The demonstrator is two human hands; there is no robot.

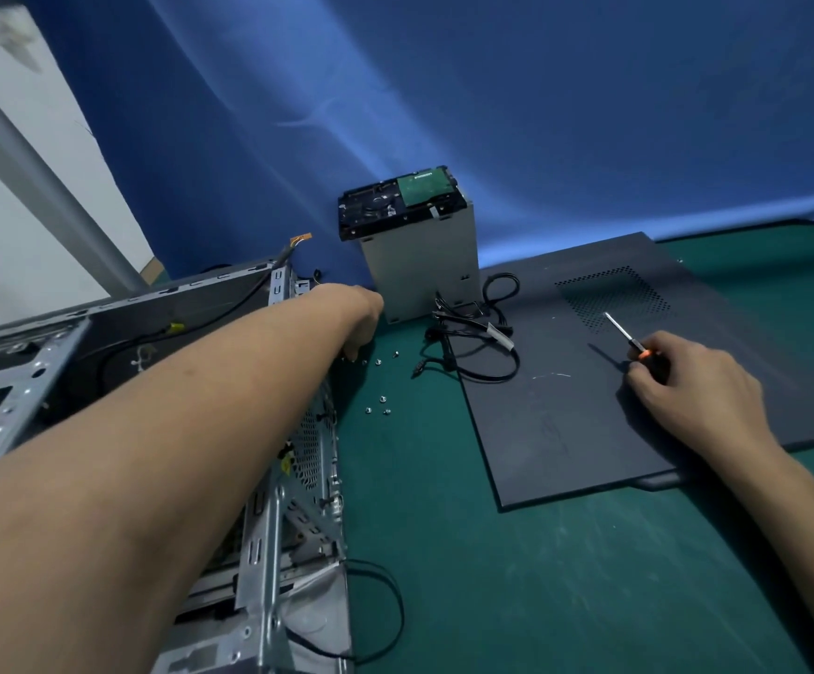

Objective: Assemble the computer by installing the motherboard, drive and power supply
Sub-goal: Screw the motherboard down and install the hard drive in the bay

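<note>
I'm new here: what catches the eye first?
A bare arm stretches over the open silver metal computer case on the left, with the left hand at small silver screws on the green mat. The right hand grips a slim orange-handled screwdriver over the flat dark grey panel on the right. Behind, a black hard drive lies atop an upright grey metal box.

One open case [16, 381], one side panel [565, 406], one drive [398, 201], one screwdriver [624, 335], six loose screws [381, 396], two hands [361, 323].
</note>
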